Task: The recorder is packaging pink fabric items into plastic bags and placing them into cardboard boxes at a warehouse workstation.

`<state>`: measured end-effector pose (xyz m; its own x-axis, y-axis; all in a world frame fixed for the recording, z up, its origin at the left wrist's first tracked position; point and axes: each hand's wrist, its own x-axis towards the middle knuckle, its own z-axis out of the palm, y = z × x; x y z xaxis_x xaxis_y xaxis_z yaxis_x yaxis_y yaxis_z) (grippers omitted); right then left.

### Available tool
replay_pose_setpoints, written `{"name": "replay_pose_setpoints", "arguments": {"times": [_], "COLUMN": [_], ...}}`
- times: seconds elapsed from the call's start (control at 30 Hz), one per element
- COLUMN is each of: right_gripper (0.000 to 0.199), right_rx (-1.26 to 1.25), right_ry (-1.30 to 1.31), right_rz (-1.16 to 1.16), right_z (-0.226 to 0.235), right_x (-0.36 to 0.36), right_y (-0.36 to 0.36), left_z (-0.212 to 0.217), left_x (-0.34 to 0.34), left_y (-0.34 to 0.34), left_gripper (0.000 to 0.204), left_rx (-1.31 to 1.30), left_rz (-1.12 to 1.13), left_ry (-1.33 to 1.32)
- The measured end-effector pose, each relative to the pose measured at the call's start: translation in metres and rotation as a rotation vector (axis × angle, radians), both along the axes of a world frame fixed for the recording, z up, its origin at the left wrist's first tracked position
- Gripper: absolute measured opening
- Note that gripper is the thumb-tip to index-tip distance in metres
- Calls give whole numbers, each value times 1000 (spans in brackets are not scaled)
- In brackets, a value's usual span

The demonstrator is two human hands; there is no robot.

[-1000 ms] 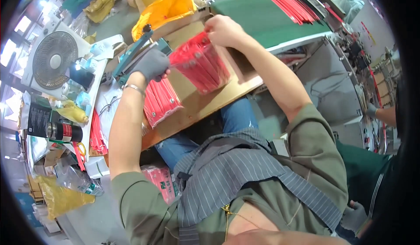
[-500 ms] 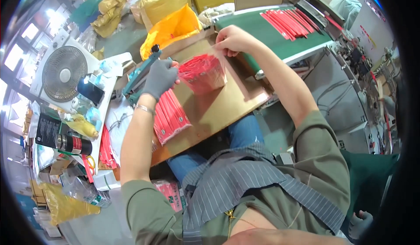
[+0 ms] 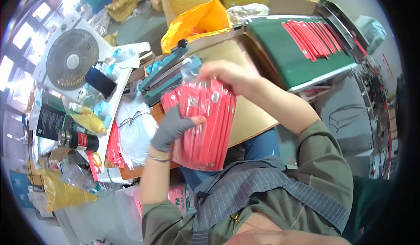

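Note:
A clear plastic bag of slim red packets is held up, tilted, in front of me over the near part of the cardboard-lined worktop. My left hand, in a grey fingerless glove, grips the bag's left side with the thumb across its front. Bare, my right hand is closed at the bag's top, by the loose clear plastic; its fingertips are partly hidden. Just behind the bag's upper left stands a blue long-armed device, like a bag sealer.
Loose red strips lie on a green conveyor belt at the far right. An orange bag stands behind the worktop. On the left are white plastic bags, a fan, a phone and a black flask.
The bag of red packets, which stood upright on the worktop, is now lifted and tilted towards me. My left hand has taken its side; my right hand has come inward to its top.

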<state>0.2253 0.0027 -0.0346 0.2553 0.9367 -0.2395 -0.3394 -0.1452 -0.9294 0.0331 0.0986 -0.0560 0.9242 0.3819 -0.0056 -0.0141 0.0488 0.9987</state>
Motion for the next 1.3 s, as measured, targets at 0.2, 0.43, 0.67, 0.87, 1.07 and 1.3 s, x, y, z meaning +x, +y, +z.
{"name": "replay_pose_setpoints", "arguments": {"times": [0.2, 0.43, 0.67, 0.87, 1.07, 1.3], "right_gripper": [31, 48, 30, 24, 24, 55], "right_rx": [38, -5, -44, -31, -48, -117], "right_ry": [-1521, -1344, -1719, -1438, -1372, -1220], "right_rz": [32, -534, -450, -353, -409, -281], "right_z": [-78, -75, -68, -129, -137, -124], "right_x": [-18, 79, 79, 94, 91, 96], "right_y": [63, 192, 210, 198, 195, 167], "left_z": [-77, -140, -169, -143, -203, -181], "left_x": [-7, 39, 51, 38, -24, -15], "left_y": [37, 100, 141, 108, 69, 68], "left_gripper": [39, 36, 36, 46, 60, 57], "left_rx": [-114, -431, -397, 57, 370, 126], "left_rz": [163, 300, 560, 689, 995, 907], "left_ry": [221, 54, 59, 189, 471, 537]}}
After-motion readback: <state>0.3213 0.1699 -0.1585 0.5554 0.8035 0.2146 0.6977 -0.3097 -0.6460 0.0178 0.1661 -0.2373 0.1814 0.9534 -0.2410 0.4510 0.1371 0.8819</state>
